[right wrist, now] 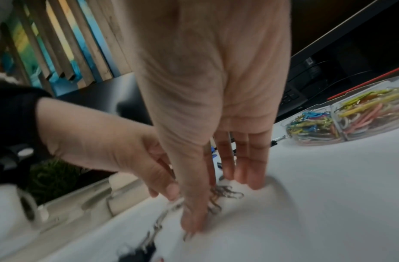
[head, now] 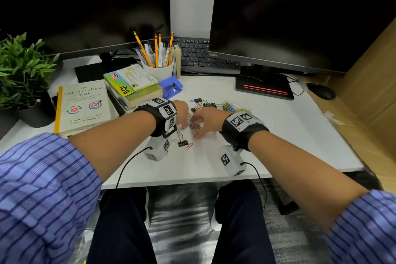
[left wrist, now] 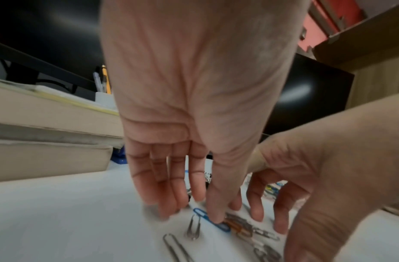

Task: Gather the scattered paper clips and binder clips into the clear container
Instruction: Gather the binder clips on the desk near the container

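Paper clips (head: 194, 126) lie between both hands' spread grips on the counter (head: 278, 135) — rake them together, then lift toward the clear container (head: 236, 107).

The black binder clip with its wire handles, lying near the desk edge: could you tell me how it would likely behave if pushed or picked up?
The black binder clip with its wire handles lies flat on the white desk, so it would probably slide rather than roll. It looks small and metal: likely light and stiff. The thin wire handles may swing, so pinching the body seems safer.
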